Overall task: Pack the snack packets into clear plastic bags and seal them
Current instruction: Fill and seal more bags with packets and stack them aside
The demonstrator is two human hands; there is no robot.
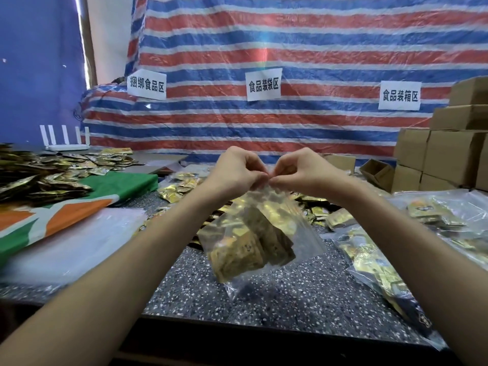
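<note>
Both hands pinch the mouth of the clear plastic bag [253,233], left hand [237,170] and right hand [295,171] fingertips meeting mid-seam; the filled bag hangs straight below them, above the table [290,294], seal line running left-right.

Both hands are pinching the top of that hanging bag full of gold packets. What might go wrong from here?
1. The clear bag hangs in the air, pinched only at its top edge by the left hand and right hand. The snack packets weigh it down, so it may slip and drop onto the table.
2. The packets sit tilted inside. If the top is only partly pressed shut, they might spill out.
</note>
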